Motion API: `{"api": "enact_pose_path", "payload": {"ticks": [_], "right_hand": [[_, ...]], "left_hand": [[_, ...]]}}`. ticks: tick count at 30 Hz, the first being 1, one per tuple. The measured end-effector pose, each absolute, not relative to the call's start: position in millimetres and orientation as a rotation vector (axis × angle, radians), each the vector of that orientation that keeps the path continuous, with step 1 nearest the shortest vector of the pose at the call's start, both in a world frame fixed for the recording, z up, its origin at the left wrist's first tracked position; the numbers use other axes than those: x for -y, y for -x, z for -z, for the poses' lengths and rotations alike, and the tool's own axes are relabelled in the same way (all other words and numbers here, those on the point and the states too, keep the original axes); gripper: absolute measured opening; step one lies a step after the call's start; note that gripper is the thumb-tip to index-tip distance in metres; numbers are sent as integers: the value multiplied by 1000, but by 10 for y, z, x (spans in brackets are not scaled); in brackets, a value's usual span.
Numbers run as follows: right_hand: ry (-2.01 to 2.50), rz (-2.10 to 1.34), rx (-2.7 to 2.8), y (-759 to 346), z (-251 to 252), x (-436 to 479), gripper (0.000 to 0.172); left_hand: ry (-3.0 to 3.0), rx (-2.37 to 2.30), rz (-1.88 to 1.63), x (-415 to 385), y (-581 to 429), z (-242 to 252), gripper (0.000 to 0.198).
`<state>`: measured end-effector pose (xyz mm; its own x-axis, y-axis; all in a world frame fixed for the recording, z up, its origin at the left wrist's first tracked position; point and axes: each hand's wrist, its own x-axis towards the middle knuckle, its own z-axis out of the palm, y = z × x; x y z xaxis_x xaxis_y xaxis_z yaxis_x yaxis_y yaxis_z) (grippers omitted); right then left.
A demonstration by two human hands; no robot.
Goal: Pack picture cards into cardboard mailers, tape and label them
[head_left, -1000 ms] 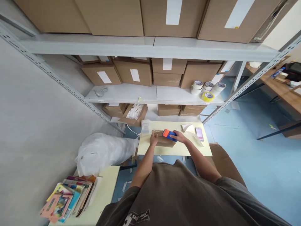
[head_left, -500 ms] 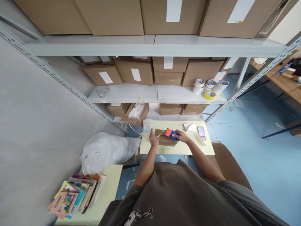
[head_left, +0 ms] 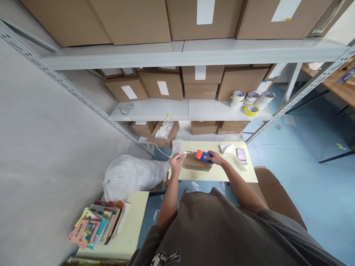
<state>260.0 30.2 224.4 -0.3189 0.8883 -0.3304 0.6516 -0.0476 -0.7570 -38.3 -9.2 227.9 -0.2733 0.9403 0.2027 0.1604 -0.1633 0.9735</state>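
Note:
My right hand (head_left: pixel 215 158) is wrapped round a blue and orange tape dispenser (head_left: pixel 202 155) above a small cardboard box (head_left: pixel 197 166). My left hand (head_left: pixel 177 162) is closed in a pinch at the box's left end. A thin strip of clear packing tape (head_left: pixel 189 152) runs from its fingers toward the dispenser. The box lies on a pale yellow table (head_left: pixel 219 173), its top partly covered by the dispenser and the tape.
A phone (head_left: pixel 241 156) and white paper (head_left: pixel 227 148) lie at the table's right. Tape rolls (head_left: pixel 251 109) and boxes stand on the shelf rack ahead. A white plastic bag (head_left: pixel 133 177) and stacked books (head_left: pixel 94 225) are at left. A brown cardboard piece (head_left: pixel 277 192) is at right.
My left hand has gone from upright beside the box to a pinch slightly further left, drawing the tape taut. My right hand stays at the box with the dispenser. The view has shifted slightly.

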Motion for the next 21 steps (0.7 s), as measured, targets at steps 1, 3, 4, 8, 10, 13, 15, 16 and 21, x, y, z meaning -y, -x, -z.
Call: {"api": "enact_pose_path", "payload": {"ticks": [1, 3, 4, 8, 10, 13, 15, 16, 21], "right_hand": [[1649, -1295, 1982, -2592, -2262, -313, 49], [1646, -1279, 2013, -2572, -2304, -336, 48], [1647, -1264, 2028, -2562, -2327, -346, 47], [1668, -1197, 2074, -2537, -2405, -366, 46], [1699, -1175, 2088, -2542, -2423, -352, 45], [1737, -1146, 2096, -2570, -2420, -309, 46], [1762, -1126, 2111, -2585, -2405, -284, 46], [1777, -1113, 2124, -2586, -2397, -278, 46], [1842, -1042, 2251, -2498, -2388, -346, 47]], "left_hand": [[-1272, -1458, -1508, 58, 397, -2289, 35], [-1197, -1530, -1498, -17, 430, -2274, 38], [-1152, -1569, -1487, -58, 449, -2252, 39], [-995, -1654, -1468, -226, 523, -2104, 39], [-966, -1659, -1468, -287, 541, -2018, 38], [-962, -1641, -1462, -329, 536, -1909, 38], [-976, -1637, -1457, -335, 527, -1859, 38], [-985, -1642, -1456, -336, 528, -1840, 38], [-970, -1650, -1446, -352, 605, -1735, 34]]}}
